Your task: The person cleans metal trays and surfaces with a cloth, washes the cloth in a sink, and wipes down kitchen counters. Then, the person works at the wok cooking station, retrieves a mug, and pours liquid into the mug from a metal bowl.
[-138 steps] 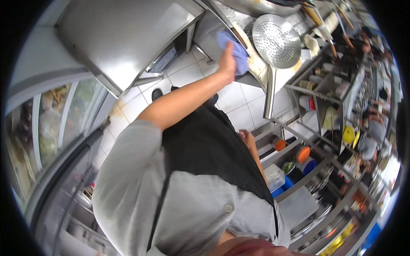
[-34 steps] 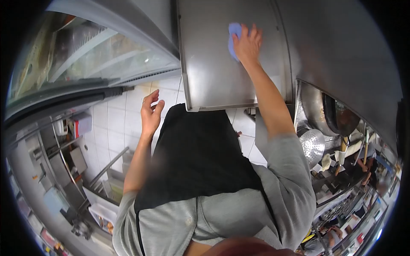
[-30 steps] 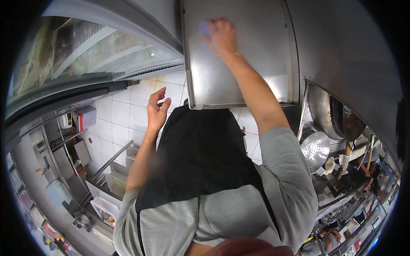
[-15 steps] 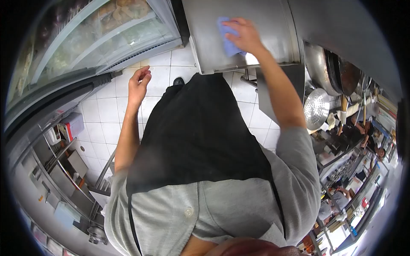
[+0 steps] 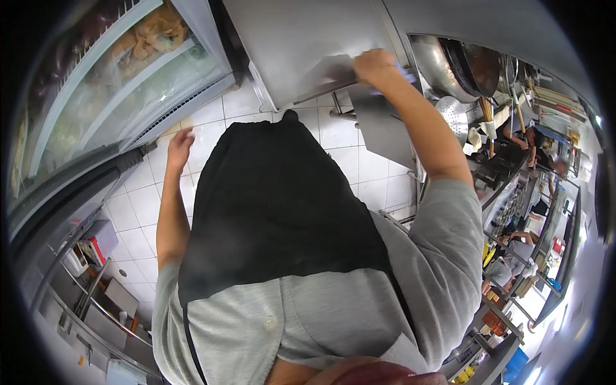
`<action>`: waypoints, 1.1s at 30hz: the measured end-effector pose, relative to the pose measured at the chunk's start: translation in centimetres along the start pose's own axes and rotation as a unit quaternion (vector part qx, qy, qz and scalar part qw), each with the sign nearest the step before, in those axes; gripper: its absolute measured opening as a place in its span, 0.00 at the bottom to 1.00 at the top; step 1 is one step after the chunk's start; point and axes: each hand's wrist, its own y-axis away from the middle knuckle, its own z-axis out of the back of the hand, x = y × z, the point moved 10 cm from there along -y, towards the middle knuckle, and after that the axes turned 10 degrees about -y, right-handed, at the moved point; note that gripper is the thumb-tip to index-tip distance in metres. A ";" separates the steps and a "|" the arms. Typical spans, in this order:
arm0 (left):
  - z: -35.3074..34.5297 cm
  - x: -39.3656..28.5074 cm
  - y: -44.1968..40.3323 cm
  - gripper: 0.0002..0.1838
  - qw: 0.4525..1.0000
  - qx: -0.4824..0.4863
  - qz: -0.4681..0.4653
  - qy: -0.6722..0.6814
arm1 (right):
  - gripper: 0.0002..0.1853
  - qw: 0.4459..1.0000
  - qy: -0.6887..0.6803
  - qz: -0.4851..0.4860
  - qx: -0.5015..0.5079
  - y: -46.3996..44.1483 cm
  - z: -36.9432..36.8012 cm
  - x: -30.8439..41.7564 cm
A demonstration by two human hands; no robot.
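Grips one blue cloth (image 5: 405, 74) in the closed right hand (image 5: 375, 66), mostly hidden beneath the fingers, near the front right corner of the steel table (image 5: 301, 45). Cannot tell whether touching the metal there. Holds the left hand (image 5: 181, 144) empty, fingers loosely curled, in open air over the tiled floor (image 5: 337, 131), well apart from the table's edge and near one glass-fronted fridge (image 5: 160, 64). Leaves open floor between the left hand and the black apron (image 5: 276, 192), with more beyond the table's front edge. Meets one steel panel (image 5: 382, 128) just beside the front right corner, lower than the tabletop. Shows, farther right, one perforated skimmer (image 5: 452, 119) beside at least two pans (image 5: 433, 58), overlapping and too crowded to count exactly. Includes at least two other people (image 5: 513, 256) at far right, well apart from both hands.
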 end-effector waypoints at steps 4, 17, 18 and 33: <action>-3.9 20.2 4.1 0.17 0.985 0.036 0.121 -0.117 | 0.18 0.994 -0.009 -0.102 -0.038 6.0 3.5 -7.8; -4.7 4.0 3.6 0.18 0.979 0.021 0.183 0.085 | 0.26 0.898 -0.200 -0.068 -0.386 -4.0 3.5 2.0; -4.0 1.1 2.6 0.19 0.985 0.006 0.153 0.074 | 0.27 0.897 -0.238 -0.102 -0.359 -4.4 2.2 -1.4; -6.1 8.8 2.7 0.21 0.989 0.014 0.149 -0.015 | 0.22 0.904 -0.281 -0.047 -0.318 -1.8 11.3 -4.0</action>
